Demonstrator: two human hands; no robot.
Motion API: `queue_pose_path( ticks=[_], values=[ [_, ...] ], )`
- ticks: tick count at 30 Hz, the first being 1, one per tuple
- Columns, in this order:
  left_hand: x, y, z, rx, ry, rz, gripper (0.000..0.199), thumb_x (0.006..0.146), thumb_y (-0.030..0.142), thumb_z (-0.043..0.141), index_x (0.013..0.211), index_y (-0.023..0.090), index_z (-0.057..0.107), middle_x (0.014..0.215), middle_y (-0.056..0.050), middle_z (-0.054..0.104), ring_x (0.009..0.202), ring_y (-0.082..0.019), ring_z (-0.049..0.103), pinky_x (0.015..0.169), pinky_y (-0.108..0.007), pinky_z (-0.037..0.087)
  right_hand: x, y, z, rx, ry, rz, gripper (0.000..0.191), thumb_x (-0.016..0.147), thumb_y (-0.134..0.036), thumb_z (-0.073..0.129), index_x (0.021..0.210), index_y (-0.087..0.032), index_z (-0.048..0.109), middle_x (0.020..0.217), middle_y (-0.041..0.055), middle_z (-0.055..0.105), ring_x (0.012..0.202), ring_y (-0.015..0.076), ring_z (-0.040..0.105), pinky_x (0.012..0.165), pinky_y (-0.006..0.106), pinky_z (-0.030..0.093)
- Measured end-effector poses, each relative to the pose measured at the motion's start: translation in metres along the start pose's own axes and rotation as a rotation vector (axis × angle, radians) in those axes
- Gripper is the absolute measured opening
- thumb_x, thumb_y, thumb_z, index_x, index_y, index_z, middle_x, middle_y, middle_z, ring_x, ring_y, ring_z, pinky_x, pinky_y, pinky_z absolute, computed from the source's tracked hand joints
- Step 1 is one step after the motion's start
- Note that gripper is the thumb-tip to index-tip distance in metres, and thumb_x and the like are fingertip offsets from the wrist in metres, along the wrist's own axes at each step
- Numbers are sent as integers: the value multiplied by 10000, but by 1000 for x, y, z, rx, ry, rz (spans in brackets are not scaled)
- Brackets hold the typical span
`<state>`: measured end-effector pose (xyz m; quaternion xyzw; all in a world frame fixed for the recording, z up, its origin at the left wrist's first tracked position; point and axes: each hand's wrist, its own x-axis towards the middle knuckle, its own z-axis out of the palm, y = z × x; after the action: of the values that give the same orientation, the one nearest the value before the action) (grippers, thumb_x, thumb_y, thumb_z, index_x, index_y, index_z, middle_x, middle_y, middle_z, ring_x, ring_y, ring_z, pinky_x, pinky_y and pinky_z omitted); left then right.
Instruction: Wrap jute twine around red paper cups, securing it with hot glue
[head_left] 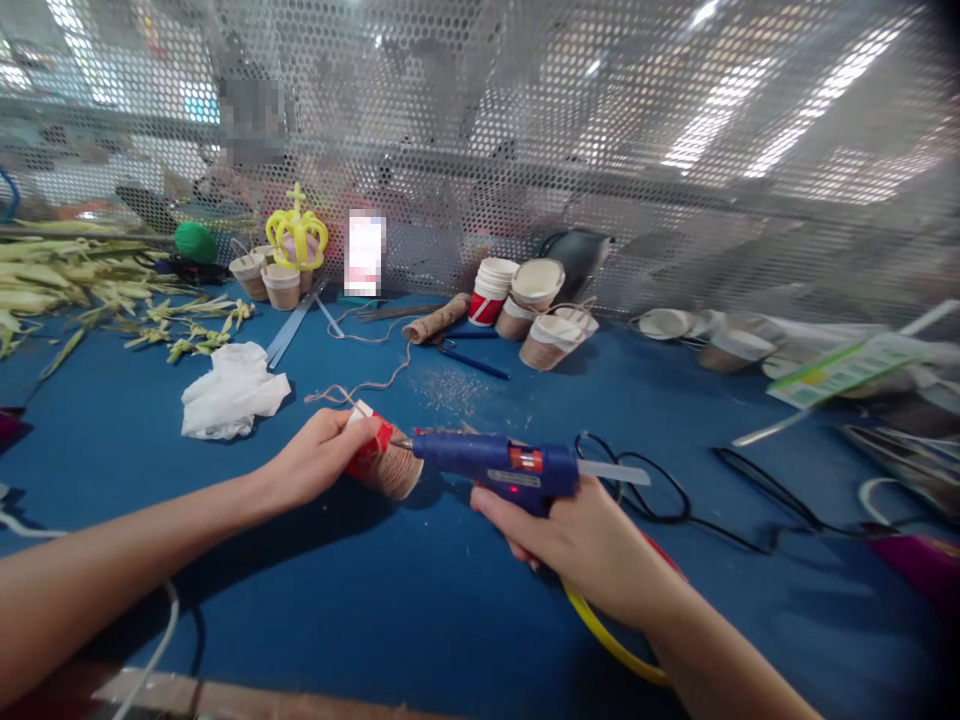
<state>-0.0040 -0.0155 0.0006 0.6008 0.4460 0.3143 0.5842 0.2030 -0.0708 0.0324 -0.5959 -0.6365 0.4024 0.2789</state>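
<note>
My left hand is wrapped round a small red-and-white paper cup, tilted on its side, with brown twine wound about its lower right part. A loose length of twine runs from near the cup back across the blue table. In my right hand is a blue hot glue gun, a small red light glowing on its side and a pale glue stick sticking out of its rear. The gun's metal tip points left and meets, or nearly meets, the twine-wrapped side of the cup.
Twine-wrapped cups, a brown roll and a blue pen lie behind. Crumpled white tissue, dry husks and a yellow crown are at left. Black cable and a yellow ring lie right, before a perforated metal screen.
</note>
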Motion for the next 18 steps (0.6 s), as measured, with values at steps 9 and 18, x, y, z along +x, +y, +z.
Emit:
queue_pose_path(
  ticks=[9, 18],
  values=[
    [1, 1, 0, 14, -55, 6, 369, 795, 347, 403, 834, 91, 665, 737, -61, 656, 685, -171, 566, 648, -269, 416, 1, 7, 4, -184, 98, -247, 92, 686, -287, 579, 620, -230, 552, 456, -29, 511, 448, 137, 501, 427, 250, 413],
    [0, 1, 0, 51, -75, 22, 398, 812, 366, 373, 858, 92, 658, 777, -59, 660, 703, -164, 565, 658, -260, 420, -1, -10, 0, -290, 66, -307, 103, 717, -224, 489, 651, -208, 566, 539, -5, 568, 491, 136, 535, 514, 245, 468]
  ],
)
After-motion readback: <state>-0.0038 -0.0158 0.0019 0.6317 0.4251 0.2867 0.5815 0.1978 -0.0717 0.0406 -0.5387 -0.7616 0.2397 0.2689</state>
